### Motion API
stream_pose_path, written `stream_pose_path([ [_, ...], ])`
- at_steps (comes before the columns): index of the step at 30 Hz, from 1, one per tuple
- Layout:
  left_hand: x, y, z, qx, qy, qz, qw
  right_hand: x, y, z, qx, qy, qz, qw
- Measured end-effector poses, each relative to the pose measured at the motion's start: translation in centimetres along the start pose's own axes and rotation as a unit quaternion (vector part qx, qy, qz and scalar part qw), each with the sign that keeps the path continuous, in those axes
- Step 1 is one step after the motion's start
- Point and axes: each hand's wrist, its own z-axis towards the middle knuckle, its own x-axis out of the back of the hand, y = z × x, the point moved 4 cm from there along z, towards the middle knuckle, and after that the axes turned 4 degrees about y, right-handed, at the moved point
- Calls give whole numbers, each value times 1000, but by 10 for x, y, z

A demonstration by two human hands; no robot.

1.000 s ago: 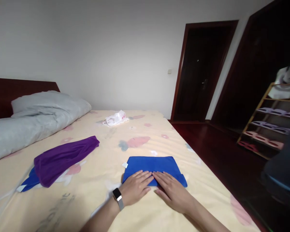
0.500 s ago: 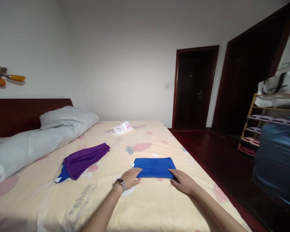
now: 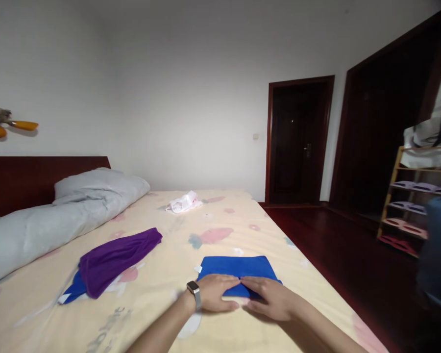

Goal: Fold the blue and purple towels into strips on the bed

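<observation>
Head view shows your left hand (image 3: 217, 293) and your right hand (image 3: 270, 296) resting on a folded rectangular blue fabric cloth (image 3: 238, 265), which lies upon the cream printed bedsheet (image 3: 216, 336) in front of you. Both your hands are unclenched, the fingers stretched and pointing toward each other, with fingertips very close together. Well apart to the left, you have a long purple fabric cloth (image 3: 113, 262) partly covering a blue fabric piece with white tag (image 3: 76, 288).
</observation>
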Motion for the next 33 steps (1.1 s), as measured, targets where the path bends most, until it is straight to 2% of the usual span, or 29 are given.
stream_pose_path([
  [4, 6, -37, 18, 11, -86, -75, 993, 9, 52, 14, -64, -53, 59, 995],
  [7, 11, -72, 36, 27, -117, -105, 987, 13, 89, 31, -113, -63, 99, 987],
  [11, 16, -108, 59, 38, -62, -79, 994, 15, 118, 48, -130, -51, 92, 986],
  [16, 31, -117, 64, 26, 6, -79, 996, 26, 127, 48, -131, -13, 109, 985],
  [19, 49, -116, 51, 57, 48, -79, 994, 37, 123, 42, -139, 70, 147, 977],
  [22, 79, -100, 30, 81, 143, -23, 986, 52, 100, 32, -129, 173, 148, 965],
  [23, 87, -89, 23, 79, 168, -10, 983, 54, 86, 30, -115, 175, 140, 968],
  [25, 95, -60, 11, 57, 184, -18, 981, 51, 54, 25, -70, 124, 117, 983],
  [27, 87, -31, 1, 22, 163, -51, 985, 40, 24, 19, -34, 64, 87, 994],
  [29, 68, -12, -7, 13, 140, -78, 987, 26, 6, 12, -27, 48, 65, 996],
  [31, 44, -6, -15, 31, 109, -92, 989, 12, 1, 4, -37, 53, 58, 996],
  [33, 25, -10, -22, 53, 78, -97, 991, 2, 6, -2, -49, 55, 56, 996],
])
